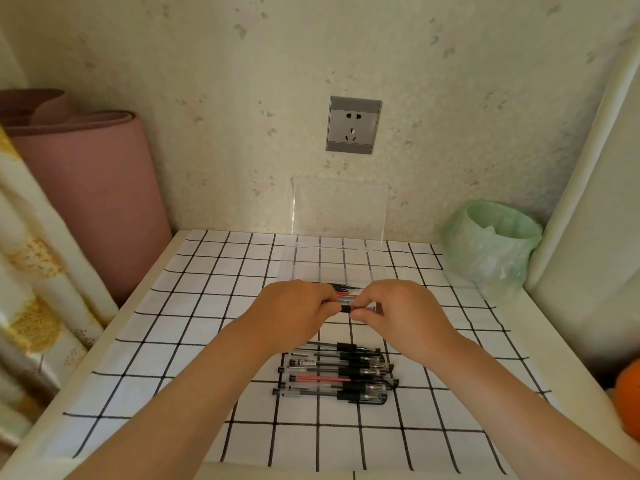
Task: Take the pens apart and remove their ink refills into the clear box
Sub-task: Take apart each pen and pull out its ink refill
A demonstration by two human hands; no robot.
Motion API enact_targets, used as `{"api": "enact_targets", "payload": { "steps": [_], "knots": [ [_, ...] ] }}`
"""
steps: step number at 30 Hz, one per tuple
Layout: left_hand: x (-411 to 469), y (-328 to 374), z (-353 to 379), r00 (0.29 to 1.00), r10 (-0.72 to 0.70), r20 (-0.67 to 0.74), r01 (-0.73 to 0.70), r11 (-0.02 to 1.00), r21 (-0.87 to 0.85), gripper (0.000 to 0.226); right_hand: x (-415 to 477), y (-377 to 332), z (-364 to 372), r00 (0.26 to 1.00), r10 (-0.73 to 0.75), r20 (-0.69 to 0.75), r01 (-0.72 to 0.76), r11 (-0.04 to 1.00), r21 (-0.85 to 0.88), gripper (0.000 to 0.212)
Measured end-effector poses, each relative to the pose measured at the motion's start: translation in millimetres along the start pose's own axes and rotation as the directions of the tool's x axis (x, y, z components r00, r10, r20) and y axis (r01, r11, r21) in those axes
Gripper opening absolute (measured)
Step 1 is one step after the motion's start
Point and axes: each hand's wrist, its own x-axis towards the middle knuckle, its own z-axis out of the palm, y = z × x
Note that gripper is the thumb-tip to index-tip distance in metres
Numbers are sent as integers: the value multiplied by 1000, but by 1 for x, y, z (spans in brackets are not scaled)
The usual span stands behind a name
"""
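My left hand [294, 311] and my right hand [403, 313] meet above the table, each with curled fingers on an end of one pen [346, 309]; only its black grip shows between them. Just behind the hands, the clear box [337, 263] stands with its lid [339, 207] raised against the wall. A few red and black refills [346, 292] lie at its near edge. Several whole pens [337, 374] lie side by side on the checked cloth below my hands, one with red ink.
A bin lined with a green bag [491, 242] stands at the back right. A rolled pink mat [90, 195] leans at the left beside a curtain. An orange object [628, 396] sits at the right edge. A wall socket [352, 124] is above the box.
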Motion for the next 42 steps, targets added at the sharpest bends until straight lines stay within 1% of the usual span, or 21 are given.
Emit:
{"api": "enact_targets", "payload": {
  "steps": [2, 4, 6, 8, 9, 11, 14, 16, 19, 22, 25, 28, 30, 33, 35, 39, 41, 42],
  "knots": [
    [1, 2, 2, 1000, 1, 20, -1, 1000, 23, 33, 0, 0, 0, 999, 52, -2, -52, 998, 31, 7],
    [2, 3, 3, 999, -5, 34, 4, 1000, 25, 36, 0, -1, 0, 998, 67, 16, -68, 997, 37, 15],
    [2, 4, 4, 1000, -10, 24, 9, 1000, 25, 37, -1, 1, 2, 998, 48, 40, -50, 997, 50, 18],
    [1, 2, 4, 1000, -1, -9, 2, 1000, 19, 32, -2, 2, 4, 997, -1, 73, -6, 995, 98, 25],
    [0, 1, 3, 1000, 8, -26, -7, 1000, 14, 28, -2, 3, 5, 995, -28, 94, 18, 995, 103, 25],
    [-2, 0, 1, 999, 28, -44, -27, 999, 23, 23, -3, 3, 5, 992, -53, 115, 47, 997, 54, 21],
    [-2, 0, 1, 999, 38, -36, -38, 999, 19, 22, -2, 2, 5, 998, -28, 49, 28, 1000, -5, 18],
    [-2, 1, 1, 999, 39, -10, -39, 999, 9, 27, 0, 2, 5, 1000, -7, 6, 7, 1000, -28, 16],
    [-1, 0, 1, 999, 19, 25, -20, 1000, 22, 35, -1, 1, 5, 999, 0, 35, 0, 1000, -7, 21],
    [0, -2, 2, 999, 9, 32, -10, 1000, 12, 35, -2, 1, 4, 998, -19, 67, 16, 999, 43, 23],
    [-2, -2, 1, 999, 34, 3, -34, 998, -45, 27, -3, 1, 3, 999, -2, 41, -1, 998, 68, 18],
    [-3, -2, 1, 996, 83, -30, -83, 996, -27, 18, -3, -1, 3, 1000, 27, -11, -26, 995, 101, 9],
    [-3, -3, 1, 996, 85, -27, -86, 996, -38, 15, -3, -2, 5, 999, 18, -49, -12, 994, 109, 8],
    [0, -4, 3, 998, 56, 23, -55, 997, -56, 31, -4, -2, 7, 997, 0, -76, 8, 994, 107, 9],
    [0, -3, 5, 999, 47, 24, -45, 997, -62, 33, -5, -2, 7, 997, 0, -77, 8, 994, 110, 8],
    [-4, -3, 4, 994, 95, -44, -98, 993, -62, 22, -6, -2, 8, 997, -6, -73, 15, 992, 125, 8],
    [-5, -6, 3, 995, 94, -44, -96, 994, -59, 15, -7, -2, 9, 997, -13, -75, 22, 992, 126, 8],
    [-4, -7, 2, 996, 80, -30, -82, 994, -76, 15, -7, -2, 9, 997, -16, -76, 25, 992, 122, 8]
  ]
}}
